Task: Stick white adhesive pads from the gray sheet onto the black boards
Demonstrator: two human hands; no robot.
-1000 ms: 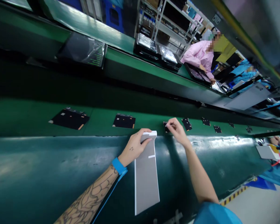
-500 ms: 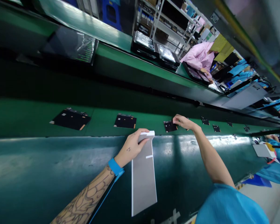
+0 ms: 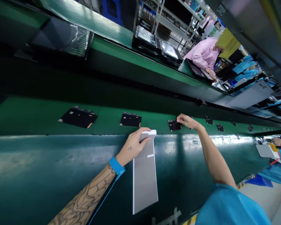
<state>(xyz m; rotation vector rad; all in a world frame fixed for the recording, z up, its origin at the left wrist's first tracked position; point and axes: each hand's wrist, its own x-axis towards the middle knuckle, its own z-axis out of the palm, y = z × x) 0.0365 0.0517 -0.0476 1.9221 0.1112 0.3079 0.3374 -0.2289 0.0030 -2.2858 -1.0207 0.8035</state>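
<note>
My left hand (image 3: 134, 146), with a blue wrist strap, is closed on the top of a long grey sheet (image 3: 145, 181) with white edges. The sheet's upper end is bent over between thumb and fingers, and its lower part hangs down over the dark green bench. Further right, my right hand (image 3: 186, 120) reaches to a small black circuit board (image 3: 174, 125) on the green belt. Its thumb and fingertips are pinched together at the board's upper right edge; anything between them is too small to make out. Another black board (image 3: 130, 119) lies flat just beyond my left hand.
More boards lie along the green belt (image 3: 105, 120), including a larger-looking one (image 3: 78, 117) on the left. On the raised line behind sit wrapped black devices (image 3: 145, 37) and a screen-like panel (image 3: 61, 37). A co-worker in pink (image 3: 201, 56) works across the line.
The boards on the belt have shifted right in view, and another shows at the left edge. My right hand has moved slightly right with its board. The left hand's hold looks the same.
</note>
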